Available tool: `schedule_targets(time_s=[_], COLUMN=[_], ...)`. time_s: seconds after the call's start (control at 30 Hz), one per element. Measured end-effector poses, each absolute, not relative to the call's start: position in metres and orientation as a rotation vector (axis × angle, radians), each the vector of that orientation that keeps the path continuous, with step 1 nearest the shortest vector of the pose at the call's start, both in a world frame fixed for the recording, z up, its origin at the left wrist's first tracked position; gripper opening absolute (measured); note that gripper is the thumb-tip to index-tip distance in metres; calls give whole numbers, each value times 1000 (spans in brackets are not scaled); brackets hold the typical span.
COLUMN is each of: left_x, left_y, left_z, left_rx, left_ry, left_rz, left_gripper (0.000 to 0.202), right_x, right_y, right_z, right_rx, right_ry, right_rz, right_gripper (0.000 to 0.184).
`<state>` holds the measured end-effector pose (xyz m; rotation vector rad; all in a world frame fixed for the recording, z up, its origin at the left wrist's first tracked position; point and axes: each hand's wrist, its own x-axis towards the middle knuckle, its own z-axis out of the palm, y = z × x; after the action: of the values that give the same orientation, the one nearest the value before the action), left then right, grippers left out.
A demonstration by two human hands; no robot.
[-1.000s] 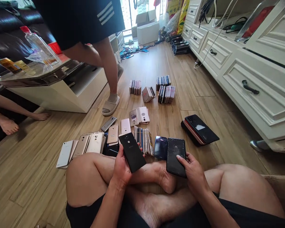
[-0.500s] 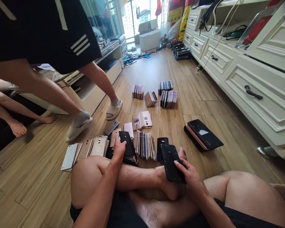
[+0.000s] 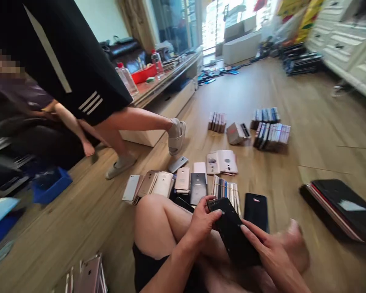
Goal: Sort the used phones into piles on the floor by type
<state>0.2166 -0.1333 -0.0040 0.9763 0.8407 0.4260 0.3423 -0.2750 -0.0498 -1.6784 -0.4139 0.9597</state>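
Observation:
A black phone back panel or phone (image 3: 233, 232) lies tilted over my crossed legs, held at both sides. My left hand (image 3: 203, 219) grips its upper left edge, thumb on top. My right hand (image 3: 268, 242) is closed around its right edge. Just beyond it stands a banded row of phones (image 3: 224, 189). A dark phone (image 3: 199, 188) lies on the floor pile left of that row, beside a rose-gold phone (image 3: 182, 179). Another black phone (image 3: 256, 209) rests right of the row. Farther left are gold and white phones (image 3: 162, 184).
Ahead stand several banded phone bundles (image 3: 271, 136). At right is a stack topped by a black phone (image 3: 347, 207). A person in dark shorts (image 3: 79, 61) walks at left; another person's arm (image 3: 70, 118) shows behind. A blue bin (image 3: 51, 185) sits left, more phones (image 3: 90, 274) at bottom left.
My left hand has let go of the dark phone on the pile and taken the black phone's edge. The view has turned left. The walking person's feet have moved.

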Motion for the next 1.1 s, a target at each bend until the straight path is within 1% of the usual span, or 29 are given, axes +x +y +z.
schedule_targets(time_s=[0.07, 0.17, 0.27, 0.37, 0.5, 0.6, 0.77, 0.93, 1.03, 1.1], left_x=[206, 190, 173, 155, 126, 106, 85, 67, 53, 45], left_y=[-121, -109, -103, -97, -92, -93, -104, -117, -119, -118], left_z=[6, 25, 41, 56, 72, 81, 90, 90, 89, 89], left_rx=[1042, 1037, 872, 725, 660, 625, 544, 486, 456, 450], left_ry=[869, 889, 924, 922, 873, 790, 711, 631, 652, 690], left_rz=[428, 526, 722, 830, 852, 870, 912, 961, 941, 932], left_gripper=[62, 50, 51, 55, 62, 56, 47, 45, 47, 44], right_x=[344, 344, 335, 323, 309, 298, 268, 241, 234, 234], right_y=[-266, -251, -239, -230, -216, -208, -202, -199, -197, -196], right_z=[-42, -11, 24, 42, 44, 47, 55, 59, 64, 67], right_rx=[-1663, -1614, -1572, -1612, -1653, -1557, -1329, -1121, -1132, -1186], right_ry=[-447, -493, -587, -683, -738, -767, -688, -610, -655, -692], right_rz=[1083, 1134, 1160, 1208, 1142, 1170, 1393, 1628, 1690, 1690], right_gripper=[56, 62, 54, 50, 62, 59, 52, 54, 59, 59])
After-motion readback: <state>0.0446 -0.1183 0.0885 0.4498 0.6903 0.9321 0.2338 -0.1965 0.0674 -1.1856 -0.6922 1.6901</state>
